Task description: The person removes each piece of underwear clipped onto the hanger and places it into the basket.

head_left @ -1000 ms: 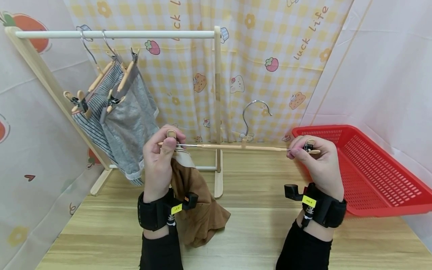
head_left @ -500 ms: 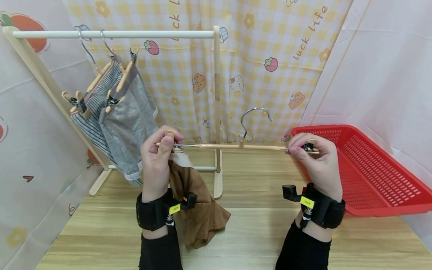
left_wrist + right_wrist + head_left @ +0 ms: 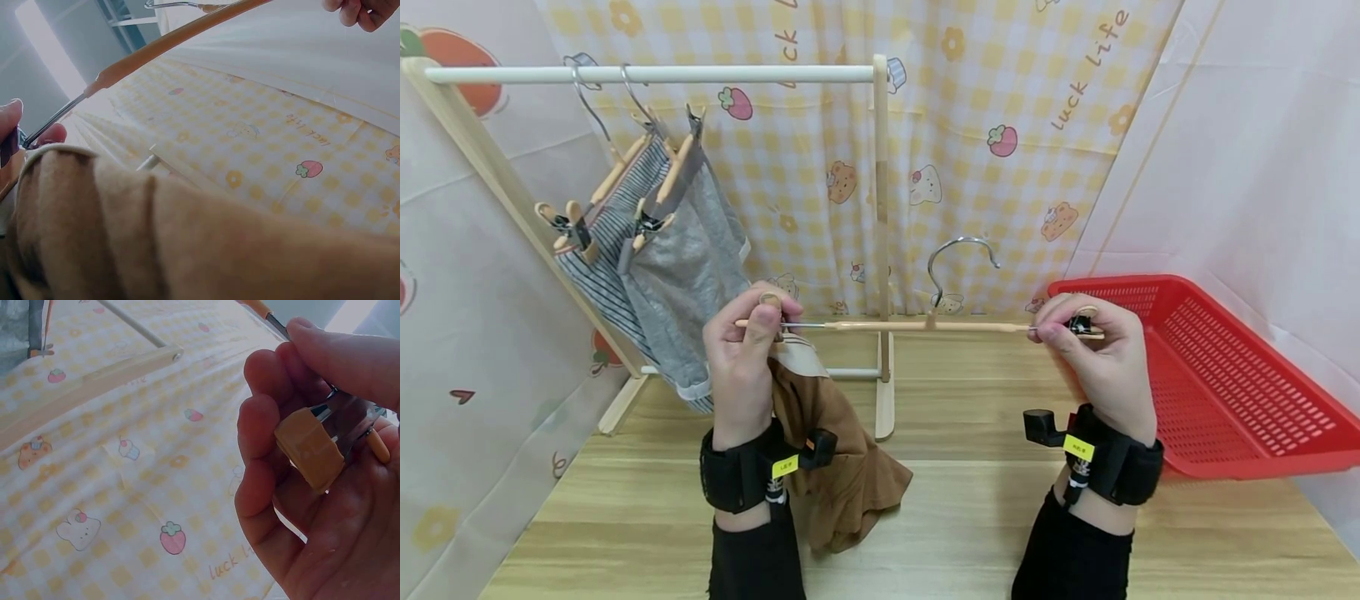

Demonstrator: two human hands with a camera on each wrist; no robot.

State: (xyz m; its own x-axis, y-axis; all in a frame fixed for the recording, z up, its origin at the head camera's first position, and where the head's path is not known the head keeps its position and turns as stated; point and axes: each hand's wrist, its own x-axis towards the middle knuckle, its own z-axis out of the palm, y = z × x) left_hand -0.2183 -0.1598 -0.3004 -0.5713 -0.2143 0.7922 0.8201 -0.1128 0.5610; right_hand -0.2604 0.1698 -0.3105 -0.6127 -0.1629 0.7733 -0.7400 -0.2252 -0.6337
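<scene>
We see a light wooden desk [image 3: 970, 533] with a pale plank grain running left to right. On its far left stands a small wooden clothes rack with a white top rail [image 3: 880, 250], its feet planted on the surface. A red perforated plastic basket [image 3: 1240, 392] sits at the right edge. A crumpled brown cloth [image 3: 850, 483] touches the desk near the front.

1. the wooden clip hanger [image 3: 917, 326] has slid a bit to the left, its metal hook [image 3: 958, 265] swinging left with it;
2. left hand [image 3: 741, 367] drifted left too and sits slightly higher;
3. right hand [image 3: 1101, 354] followed, a touch left and up;
4. the brown garment [image 3: 835, 454] shifted left with the left hand
</scene>
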